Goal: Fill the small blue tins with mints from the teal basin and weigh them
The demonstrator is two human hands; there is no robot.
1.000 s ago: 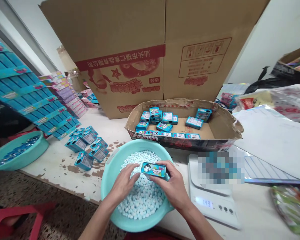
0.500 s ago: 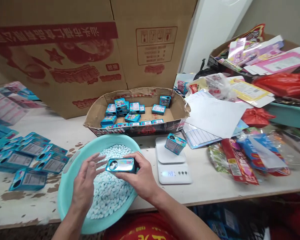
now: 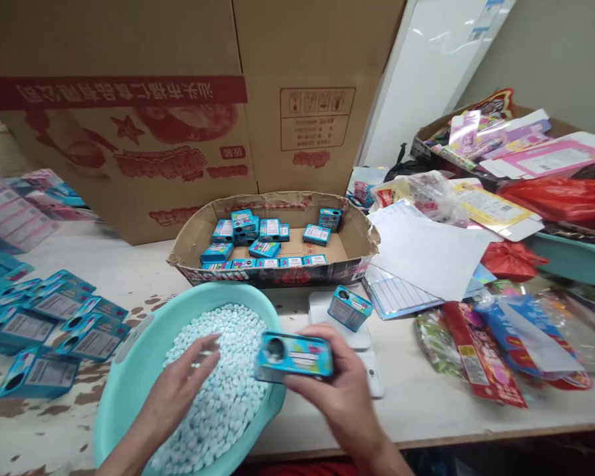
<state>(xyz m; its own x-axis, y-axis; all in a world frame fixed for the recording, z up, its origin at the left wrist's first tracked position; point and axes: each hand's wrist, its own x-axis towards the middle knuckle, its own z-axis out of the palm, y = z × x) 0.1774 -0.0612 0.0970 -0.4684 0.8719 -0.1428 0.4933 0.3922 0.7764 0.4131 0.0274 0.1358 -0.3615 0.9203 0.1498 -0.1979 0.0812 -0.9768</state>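
My right hand point(image 3: 344, 387) grips a small blue candy box point(image 3: 305, 357) by its right end, tilted so the round dark opening in its top shows. It is held between the bowl's right rim and the scale. My left hand point(image 3: 181, 380) hovers over the turquoise bowl point(image 3: 143, 370), fingers apart and holding nothing. Inside the bowl lie pale blue-white candies point(image 3: 223, 377). A second blue box point(image 3: 350, 308) rests on the white digital scale point(image 3: 320, 307), whose display is hidden behind my right hand.
Behind the bowl stands a cut-down cardboard tray point(image 3: 297, 274) with several blue boxes. More blue boxes point(image 3: 92, 334) stand at the left. A large carton point(image 3: 178, 139) rises at the back. Papers point(image 3: 426, 244) and candy packets point(image 3: 486, 354) cover the right side.
My right hand has moved the candy box right and nearer, away from over the bowl. My left hand has come away from the box and lower. The view has shifted slightly.
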